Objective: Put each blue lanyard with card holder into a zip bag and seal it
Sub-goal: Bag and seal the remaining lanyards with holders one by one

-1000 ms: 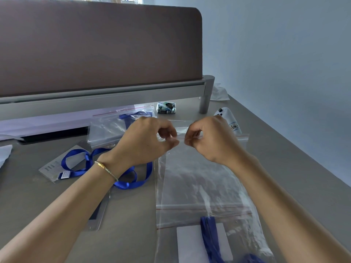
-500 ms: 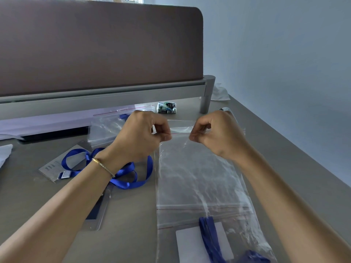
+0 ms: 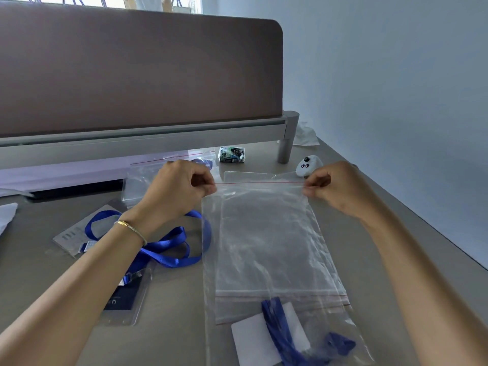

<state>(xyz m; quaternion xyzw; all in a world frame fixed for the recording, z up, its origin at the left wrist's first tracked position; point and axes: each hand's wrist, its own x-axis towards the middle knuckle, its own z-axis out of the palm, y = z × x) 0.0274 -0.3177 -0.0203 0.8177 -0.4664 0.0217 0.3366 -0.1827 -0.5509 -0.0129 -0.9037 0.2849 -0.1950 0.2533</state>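
A clear zip bag (image 3: 266, 233) with a red zip line is stretched between my hands over the desk. My left hand (image 3: 177, 188) pinches its top left corner and my right hand (image 3: 335, 188) pinches the top right corner. Its lower end holds a blue lanyard (image 3: 280, 331) and a white card (image 3: 253, 342). To the left, a loose blue lanyard (image 3: 169, 247) lies on the desk, clipped to a clear card holder (image 3: 124, 299). Another card holder (image 3: 76, 233) lies further left. Behind my left hand sits another zip bag (image 3: 142, 180) with blue inside.
A brown partition (image 3: 137, 70) on a grey rail closes off the back of the grey desk (image 3: 171, 326). A small green packet (image 3: 231, 154), a white controller (image 3: 307, 165) and crumpled white tissue (image 3: 306, 134) lie near the rail post. The wall runs along the right.
My hands have slid apart along the zip line, from close together at the middle to the bag's two top corners.
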